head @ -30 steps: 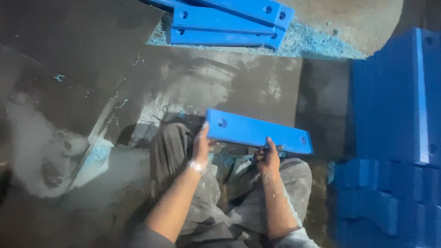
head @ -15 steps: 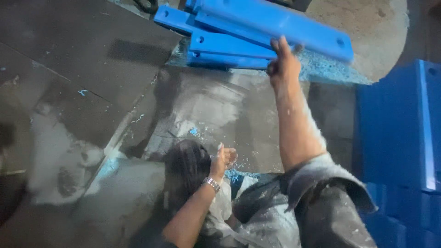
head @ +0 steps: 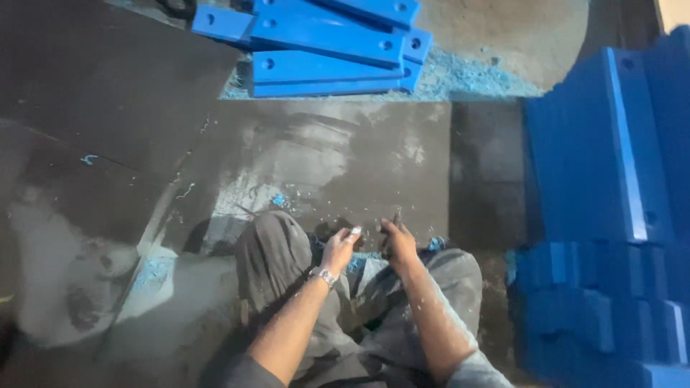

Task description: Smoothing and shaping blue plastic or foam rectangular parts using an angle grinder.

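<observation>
- Blue bars (head: 327, 43) lie stacked at the far edge of the dark floor slab (head: 316, 165), well apart from both hands.
- Left hand (head: 339, 248) hovers over the knees, loosely open, empty.
- Right hand (head: 397, 241) beside it; I cannot tell whether its grip holds anything.
- Blue blocks (head: 611, 215) stand piled along the slab's right edge.

Your left hand (head: 339, 248) and right hand (head: 397, 241) sit close together above your knees, fingers curled, near the front edge of the dark grey work slab (head: 323, 165). The flat blue plastic bars with holes near their ends (head: 327, 47) lie stacked lengthwise along the slab's far edge, overlapping unevenly, on blue shavings.
</observation>
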